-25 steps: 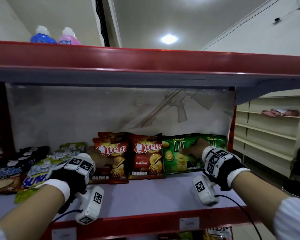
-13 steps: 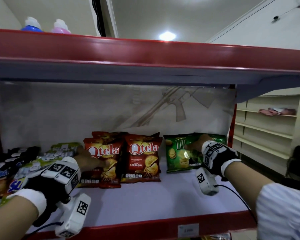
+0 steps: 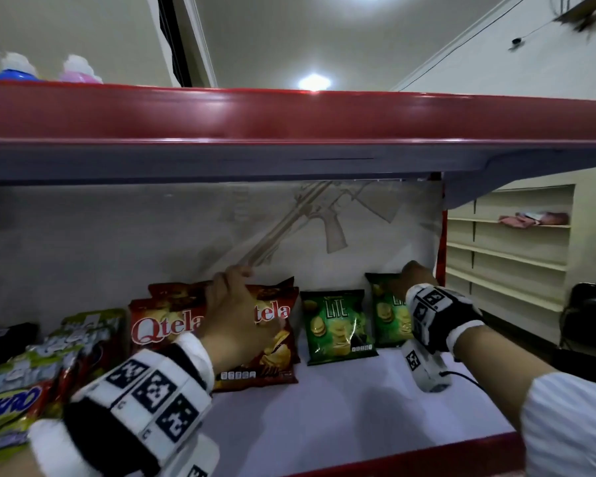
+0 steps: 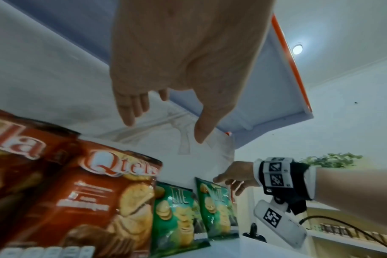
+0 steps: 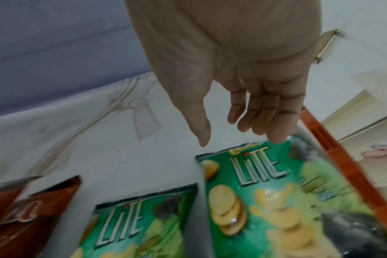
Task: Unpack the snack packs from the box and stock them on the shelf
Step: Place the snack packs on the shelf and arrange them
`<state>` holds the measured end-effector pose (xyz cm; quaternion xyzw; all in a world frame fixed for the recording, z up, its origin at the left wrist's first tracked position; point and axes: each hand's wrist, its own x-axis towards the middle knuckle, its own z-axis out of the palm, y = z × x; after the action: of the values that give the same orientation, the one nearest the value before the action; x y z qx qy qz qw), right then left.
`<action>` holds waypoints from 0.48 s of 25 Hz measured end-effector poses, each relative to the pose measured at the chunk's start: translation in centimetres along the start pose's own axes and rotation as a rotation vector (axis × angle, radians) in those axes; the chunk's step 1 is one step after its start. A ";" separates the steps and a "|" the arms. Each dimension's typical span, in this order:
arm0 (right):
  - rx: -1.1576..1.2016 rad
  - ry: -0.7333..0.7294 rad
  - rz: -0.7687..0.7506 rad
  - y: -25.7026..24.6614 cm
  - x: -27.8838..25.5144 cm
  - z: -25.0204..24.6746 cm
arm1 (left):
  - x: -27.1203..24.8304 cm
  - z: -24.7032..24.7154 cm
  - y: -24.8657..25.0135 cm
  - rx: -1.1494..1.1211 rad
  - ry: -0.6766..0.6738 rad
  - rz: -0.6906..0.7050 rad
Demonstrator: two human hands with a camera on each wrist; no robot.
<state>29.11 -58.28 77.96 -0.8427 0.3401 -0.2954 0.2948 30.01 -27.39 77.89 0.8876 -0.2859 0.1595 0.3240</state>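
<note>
Two red Qtela bags (image 3: pixel 159 328) stand upright at the back of the white shelf (image 3: pixel 341 401). My left hand (image 3: pixel 234 280) hovers over the right one (image 4: pixel 95 197), fingers straight, holding nothing (image 4: pixel 164 129). Two green Lite bags stand to their right, with a gap between them: one (image 3: pixel 338 325) stands free, the other (image 3: pixel 387 318) is by the shelf's right end. My right hand (image 3: pixel 415 273) is at the top of that right bag (image 5: pixel 265 192), its relaxed fingertips (image 5: pixel 276 137) touching the upper edge. No box is in view.
Mixed snack packs (image 3: pixel 14 401) crowd the shelf's left end. The red upper shelf (image 3: pixel 289 115) hangs low overhead with two bottles (image 3: pixel 14 67) on it. A red post (image 3: pixel 441 235) closes the right end. Cream shelving (image 3: pixel 510 253) stands beyond. White shelf surface shows in front of the bags.
My left hand rose from the left Qtela bag to the top of the right one. My right hand moved right; the right Lite bag now stands apart from the other.
</note>
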 end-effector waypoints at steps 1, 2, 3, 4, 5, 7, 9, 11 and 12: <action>-0.007 0.042 0.055 0.8 0.6 -1.0 | 0.4 1.6 1.2 -0.046 -0.051 0.044; 0.000 0.078 0.114 1.7 0.9 -1.7 | 1.0 3.2 2.2 -0.060 -0.108 0.065; -0.007 0.081 0.142 2.8 1.5 -2.2 | 1.8 5.0 3.0 -0.056 -0.170 0.059; -0.032 0.046 0.128 4.0 1.9 -2.2 | 2.7 6.7 3.8 -0.036 -0.237 0.033; -0.041 -0.045 0.124 4.9 2.0 -2.0 | 3.6 8.1 4.4 -0.003 -0.311 -0.007; -0.077 -0.180 0.137 6.3 1.8 -1.4 | 5.3 10.8 5.6 0.015 -0.476 -0.073; -0.049 -0.222 0.166 7.0 2.4 -0.8 | 6.7 12.8 6.7 -0.053 -0.577 -0.093; -0.009 -0.226 0.175 7.4 3.4 -0.4 | 7.8 14.5 7.3 -0.082 -0.593 -0.102; -0.024 -0.236 0.161 7.3 3.5 -0.2 | 8.1 14.9 7.3 -0.087 -0.586 -0.117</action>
<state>28.12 -65.35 74.05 -0.8451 0.3730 -0.1657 0.3453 33.37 -45.10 74.19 0.8960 -0.3223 -0.1347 0.2742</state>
